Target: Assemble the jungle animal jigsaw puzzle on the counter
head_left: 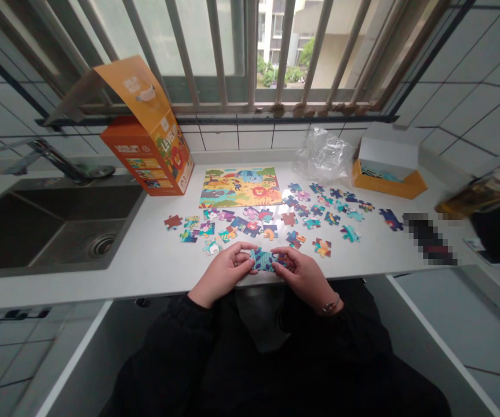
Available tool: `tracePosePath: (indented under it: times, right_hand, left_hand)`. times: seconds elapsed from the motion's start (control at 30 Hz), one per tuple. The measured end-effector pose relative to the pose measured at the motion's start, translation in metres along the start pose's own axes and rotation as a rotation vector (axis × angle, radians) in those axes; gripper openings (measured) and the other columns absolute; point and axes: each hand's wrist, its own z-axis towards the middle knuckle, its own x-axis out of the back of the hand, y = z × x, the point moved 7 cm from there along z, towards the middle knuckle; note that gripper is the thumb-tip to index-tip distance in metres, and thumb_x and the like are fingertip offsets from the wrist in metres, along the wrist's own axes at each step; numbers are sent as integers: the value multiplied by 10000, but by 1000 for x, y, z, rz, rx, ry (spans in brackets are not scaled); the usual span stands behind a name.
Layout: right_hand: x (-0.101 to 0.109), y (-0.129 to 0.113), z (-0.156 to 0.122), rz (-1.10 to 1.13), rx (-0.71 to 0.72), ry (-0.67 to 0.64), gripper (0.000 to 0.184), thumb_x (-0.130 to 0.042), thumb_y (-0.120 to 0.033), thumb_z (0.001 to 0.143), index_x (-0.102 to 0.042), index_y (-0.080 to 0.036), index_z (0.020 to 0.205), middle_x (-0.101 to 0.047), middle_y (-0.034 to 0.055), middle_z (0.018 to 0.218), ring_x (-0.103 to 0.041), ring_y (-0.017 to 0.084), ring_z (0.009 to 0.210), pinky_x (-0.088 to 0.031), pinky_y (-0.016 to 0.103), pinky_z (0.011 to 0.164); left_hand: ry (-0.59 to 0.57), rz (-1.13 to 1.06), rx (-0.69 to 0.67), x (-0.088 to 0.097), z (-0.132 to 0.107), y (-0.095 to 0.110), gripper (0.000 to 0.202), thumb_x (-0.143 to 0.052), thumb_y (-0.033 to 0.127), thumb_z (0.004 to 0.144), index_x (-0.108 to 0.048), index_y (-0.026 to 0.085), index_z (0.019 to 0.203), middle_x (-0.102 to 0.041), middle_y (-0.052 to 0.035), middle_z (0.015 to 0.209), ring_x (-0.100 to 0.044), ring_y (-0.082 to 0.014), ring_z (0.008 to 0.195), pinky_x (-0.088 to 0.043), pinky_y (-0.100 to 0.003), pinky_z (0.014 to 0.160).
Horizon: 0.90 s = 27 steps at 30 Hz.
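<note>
My left hand [225, 272] and my right hand [304, 275] hold a teal patterned jigsaw piece [263, 260] between them, just above the counter's front edge. The fingers of both hands hide part of it. Several loose cardboard jigsaw pieces [253, 227] lie scattered on the white counter [115, 284] just beyond my hands. Farther back lies a rectangular jungle picture with a lion [240, 187]. A bracelet [330, 304] circles my right wrist.
An orange puzzle box [148, 156] stands at the back left, beside a steel sink [54, 229] and tap [61, 162]. A clear plastic bag [323, 156] and open orange box tray [389, 174] sit at the back. A pixelated object [429, 238] lies right.
</note>
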Motion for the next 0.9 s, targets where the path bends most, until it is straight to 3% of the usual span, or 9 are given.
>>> tracePosePath:
  times: [0.33, 0.6, 0.7, 0.8, 0.9]
  right_hand:
    - [-1, 1, 1, 52, -5, -9, 357, -698, -473, 1032, -763, -263, 1313, -828, 42, 989, -775, 231, 786, -620, 361, 738]
    - [-5, 6, 3, 106, -24, -41, 342, -660, -474, 1058, -745, -278, 1325, -842, 41, 1000, -815, 245, 814, -653, 384, 770]
    - [-4, 3, 9, 68, -33, -70, 320, -668, -431, 1046, -748, -258, 1302, -823, 19, 875, -803, 230, 748, -625, 357, 724]
    - [-5, 1, 18, 17, -37, -101, 282, -685, -386, 1031, -761, -249, 1266, -805, -1, 805, -783, 209, 684, -596, 333, 689]
    - [-4, 0, 24, -91, -32, -74, 265, -713, -365, 1023, -776, -237, 1246, -787, -6, 762, -769, 204, 664, -582, 332, 691]
  left_hand:
    - [-20, -2, -19, -2, 2, 1, 595, -859, 538, 932, -657, 197, 1375, -694, 37, 801, -791, -201, 873, -653, -423, 992]
    - [20, 126, -45, -5, 1, 3, 564, -846, 507, 912, -635, 223, 1351, -724, 15, 862, -776, -208, 852, -638, -350, 841]
    - [98, 309, -97, -3, 0, 6, 493, -812, 421, 932, -643, 227, 1353, -746, 3, 930, -759, -201, 867, -614, -328, 819]
    - [226, 638, -189, 0, -2, 12, 436, -807, 309, 929, -687, 231, 1342, -742, -6, 959, -721, -204, 852, -598, -339, 815]
    - [305, 881, -362, -4, -6, 22, 399, -830, 244, 916, -725, 217, 1300, -739, -68, 1123, -719, -252, 1009, -605, -401, 934]
